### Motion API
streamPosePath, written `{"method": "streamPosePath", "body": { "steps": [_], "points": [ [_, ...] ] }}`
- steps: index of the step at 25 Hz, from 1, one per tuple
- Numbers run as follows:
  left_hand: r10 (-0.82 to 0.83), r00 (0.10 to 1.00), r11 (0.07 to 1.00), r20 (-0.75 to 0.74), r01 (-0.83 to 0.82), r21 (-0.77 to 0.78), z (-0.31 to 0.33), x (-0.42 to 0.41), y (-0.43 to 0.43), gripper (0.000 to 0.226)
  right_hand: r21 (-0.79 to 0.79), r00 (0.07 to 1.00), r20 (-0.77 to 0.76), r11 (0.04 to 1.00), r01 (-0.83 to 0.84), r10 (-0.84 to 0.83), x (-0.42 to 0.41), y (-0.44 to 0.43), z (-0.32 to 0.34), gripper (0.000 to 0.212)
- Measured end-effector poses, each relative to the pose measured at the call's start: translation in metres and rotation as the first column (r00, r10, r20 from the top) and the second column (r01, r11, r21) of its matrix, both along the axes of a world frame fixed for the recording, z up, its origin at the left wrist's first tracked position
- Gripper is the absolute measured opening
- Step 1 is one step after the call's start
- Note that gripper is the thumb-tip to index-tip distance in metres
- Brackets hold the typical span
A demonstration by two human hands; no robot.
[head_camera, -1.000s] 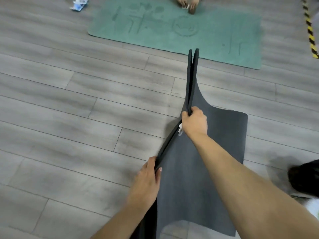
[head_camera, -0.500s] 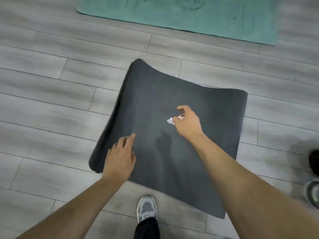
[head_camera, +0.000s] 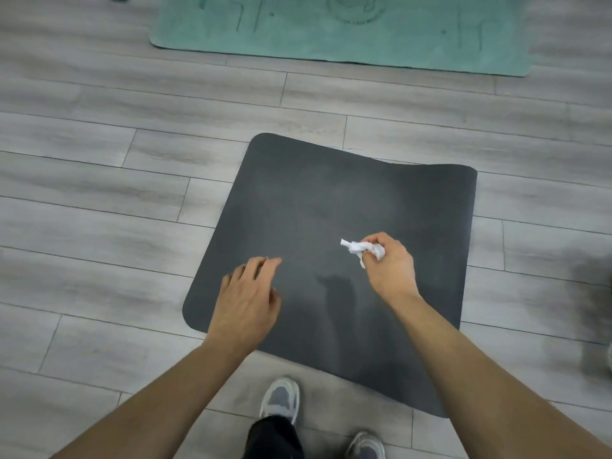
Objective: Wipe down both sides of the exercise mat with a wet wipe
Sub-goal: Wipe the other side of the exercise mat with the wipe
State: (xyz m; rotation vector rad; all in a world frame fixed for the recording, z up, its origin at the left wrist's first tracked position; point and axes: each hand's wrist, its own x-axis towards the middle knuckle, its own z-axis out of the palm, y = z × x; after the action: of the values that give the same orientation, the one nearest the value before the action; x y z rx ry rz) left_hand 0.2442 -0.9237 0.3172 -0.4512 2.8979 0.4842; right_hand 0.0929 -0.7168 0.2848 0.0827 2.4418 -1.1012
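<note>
The right hand (head_camera: 389, 268) pinches a crumpled wet wipe (head_camera: 362, 250) above the dark exercise mat (head_camera: 347, 207), seemingly poised to wipe. The left hand (head_camera: 246, 298), fingers relaxed and holding nothing, hovers near the mat's left edge, perhaps to steady it on the floor (head_camera: 99, 193).

Dark grey exercise mat (head_camera: 298, 200) lies flat on the floor (far-right edge curling), crumpled white wet wipe (head_camera: 359, 248) above.

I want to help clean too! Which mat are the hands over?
The black mat, right in front of the person's shoes. The right hand holds a crumpled white wipe above it. The green mat lies farther off.
</note>
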Motion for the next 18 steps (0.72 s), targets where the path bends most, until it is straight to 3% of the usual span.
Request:
{"method": "streamPosePath", "body": {
  "steps": [7, 14, 18],
  "points": [
    [-0.16, 0.986, 0.986, -0.048, 0.158, -0.046, -0.082, -0.039, -0.037, 0.048, -0.005, 0.992, -0.036, 0.993, 0.12, -0.12, -0.007, -0.024, -0.058, 0.008],
    [-0.359, 0.932, 0.931, -0.042, 0.355, -0.087, -0.219, -0.074, -0.119, 0.047, -0.026, 0.954, -0.124, 0.962, 0.272, -0.273, -0.011, -0.111, -0.189, 0.011],
    [-0.336, 0.942, 0.938, -0.011, 0.334, -0.093, -0.299, -0.083, -0.165, 0.047, -0.02, 0.946, -0.229, 0.973, 0.231, -0.23, -0.022, -0.163, -0.267, 0.019]
  ]
}}
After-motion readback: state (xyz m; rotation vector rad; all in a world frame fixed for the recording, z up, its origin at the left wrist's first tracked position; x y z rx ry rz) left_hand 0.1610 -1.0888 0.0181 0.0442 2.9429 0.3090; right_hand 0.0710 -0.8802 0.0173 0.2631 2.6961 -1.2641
